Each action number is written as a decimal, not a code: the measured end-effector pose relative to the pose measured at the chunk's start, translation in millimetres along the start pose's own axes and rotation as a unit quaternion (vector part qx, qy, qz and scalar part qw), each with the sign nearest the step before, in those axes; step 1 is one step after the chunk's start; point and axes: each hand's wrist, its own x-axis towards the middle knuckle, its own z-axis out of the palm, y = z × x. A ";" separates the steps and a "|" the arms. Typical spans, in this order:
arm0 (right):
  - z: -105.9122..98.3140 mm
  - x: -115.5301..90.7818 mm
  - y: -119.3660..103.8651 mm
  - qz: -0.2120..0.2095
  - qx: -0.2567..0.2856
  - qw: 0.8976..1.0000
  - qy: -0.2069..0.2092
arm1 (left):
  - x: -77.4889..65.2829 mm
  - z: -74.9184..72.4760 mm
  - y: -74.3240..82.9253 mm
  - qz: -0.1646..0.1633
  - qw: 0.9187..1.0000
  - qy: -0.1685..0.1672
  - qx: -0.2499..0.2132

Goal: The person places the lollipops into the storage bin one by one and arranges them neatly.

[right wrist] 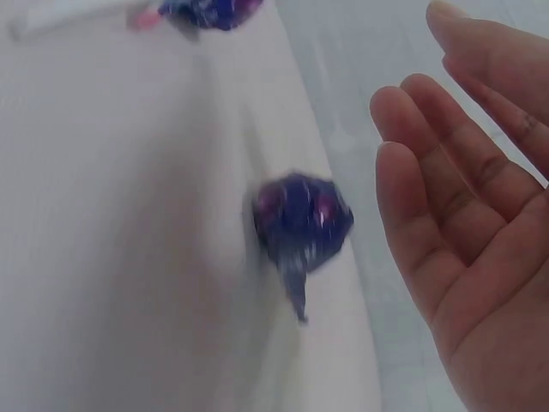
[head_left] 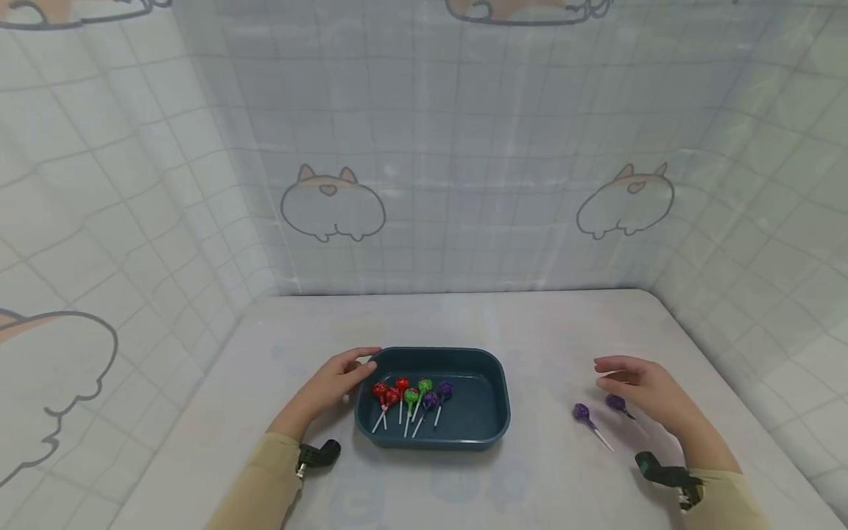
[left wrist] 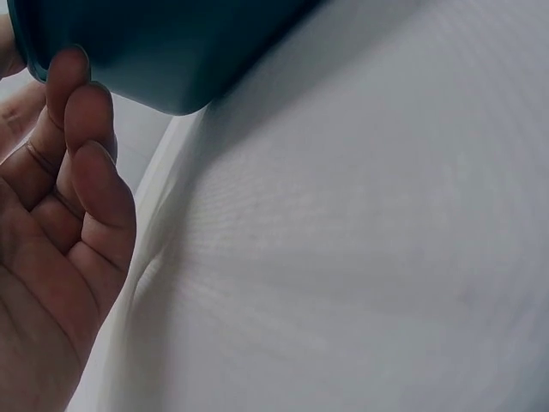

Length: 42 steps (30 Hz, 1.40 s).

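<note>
A dark teal tray (head_left: 477,412) contains three red lollipops (head_left: 391,396), two green lollipops (head_left: 411,396) and two purple lollipops (head_left: 445,390), grouped in its left half. My left hand (head_left: 336,383) holds the tray's left rim near the far corner, its thumb over the edge. In the left wrist view, bent fingers (left wrist: 103,184) are at the outer wall. To the right, my right hand (head_left: 645,386) hovers with loosely bent fingers and nothing in them. Just below it lies one purple lollipop (head_left: 616,403); another purple lollipop (head_left: 581,412) lies to its left, stick toward me.
All this stands on a white-covered table (head_left: 543,324). Behind it hangs a pale grid-patterned curtain (head_left: 464,147) with cartoon animals, and similar sheets close off both sides. Each wrist wears a strapped black camera (head_left: 321,454).
</note>
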 end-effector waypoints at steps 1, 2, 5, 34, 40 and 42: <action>-1.6 -1.0 1.5 0.005 -0.005 1.000 0.004 | -0.2 -0.3 0.3 -0.001 1.000 0.000 0.000; -3.1 -2.0 3.0 0.010 -0.011 1.000 0.009 | -0.2 -0.6 0.7 0.000 1.000 0.000 -0.001; -7.3 -4.6 7.8 0.018 -0.028 0.999 0.016 | 0.5 -1.2 1.0 0.002 1.000 -0.002 -0.001; -3.9 -16.7 19.6 0.081 -0.098 0.990 -0.056 | 0.2 2.7 -4.8 0.005 1.000 -0.005 -0.011; -2.6 -16.1 17.5 0.065 -0.095 0.992 -0.042 | -2.0 2.5 -2.6 0.010 1.000 -0.003 -0.015; -2.4 -16.1 17.9 0.060 -0.079 0.995 -0.032 | -2.0 2.9 -3.4 0.009 1.000 -0.004 -0.014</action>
